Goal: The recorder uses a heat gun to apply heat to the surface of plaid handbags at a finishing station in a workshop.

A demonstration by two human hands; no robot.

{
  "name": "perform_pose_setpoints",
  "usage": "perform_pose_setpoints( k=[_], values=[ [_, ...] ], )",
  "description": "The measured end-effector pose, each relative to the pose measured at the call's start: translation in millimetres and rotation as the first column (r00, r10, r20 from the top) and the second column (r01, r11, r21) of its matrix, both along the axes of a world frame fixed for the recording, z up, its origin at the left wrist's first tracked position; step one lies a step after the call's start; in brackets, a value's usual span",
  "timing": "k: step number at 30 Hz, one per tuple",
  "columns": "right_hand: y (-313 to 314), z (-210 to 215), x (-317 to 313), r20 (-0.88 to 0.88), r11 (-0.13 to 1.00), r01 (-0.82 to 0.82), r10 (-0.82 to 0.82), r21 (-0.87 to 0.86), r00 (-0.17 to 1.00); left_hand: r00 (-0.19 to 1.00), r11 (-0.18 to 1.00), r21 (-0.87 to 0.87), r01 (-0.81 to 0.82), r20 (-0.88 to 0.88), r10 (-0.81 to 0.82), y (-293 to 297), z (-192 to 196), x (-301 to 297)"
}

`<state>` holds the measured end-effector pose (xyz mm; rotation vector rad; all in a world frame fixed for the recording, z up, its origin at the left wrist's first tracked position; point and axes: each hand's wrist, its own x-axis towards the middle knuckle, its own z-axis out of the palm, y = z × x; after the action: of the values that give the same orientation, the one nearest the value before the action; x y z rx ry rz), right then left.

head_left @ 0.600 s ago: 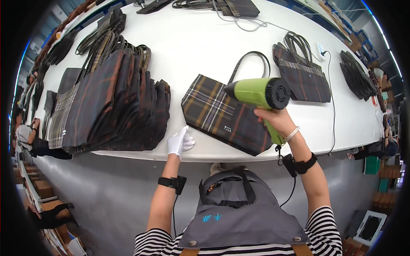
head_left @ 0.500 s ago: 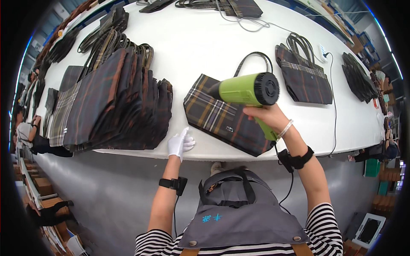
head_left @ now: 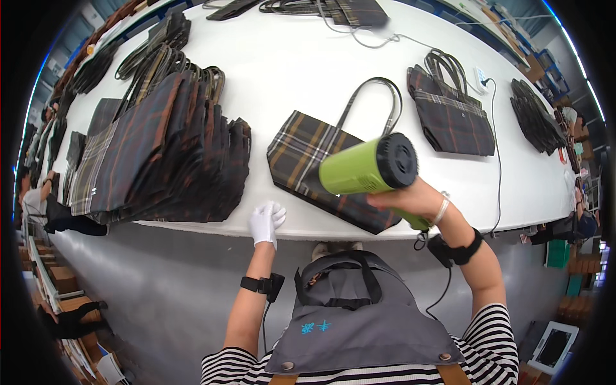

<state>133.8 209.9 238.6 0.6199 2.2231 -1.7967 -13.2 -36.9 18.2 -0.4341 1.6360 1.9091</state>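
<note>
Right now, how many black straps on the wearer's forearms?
2: one strap on the left forearm, below the white-gloved left hand; another strap on the right forearm, behind the right hand holding the green blower. Sleeves might hide more.

Bright light, white tabletop (head_left: 301,77) washed out, edges bowed (corners black), green blower (head_left: 351,169) slightly blurred

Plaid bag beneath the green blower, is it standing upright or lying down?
Lying down: the plaid bag shows a broad side facing up, on the white table.
</note>
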Motion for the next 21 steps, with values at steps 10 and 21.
perform_pose_setpoints(
  k=[10,21],
  values=[
    [99,6,149,-0.199,0.794,0.607,-0.594,0.006,0.779,0.906,0.787,-0.587,-0.191,-0.413,-0.088,140,34,42],
    [169,-25,257,-0.382,0.572,0.604,-0.820,-0.555,0.426,0.880,0.965,0.010,-0.262,-0.408,0.243,159,53,52]
  ],
)
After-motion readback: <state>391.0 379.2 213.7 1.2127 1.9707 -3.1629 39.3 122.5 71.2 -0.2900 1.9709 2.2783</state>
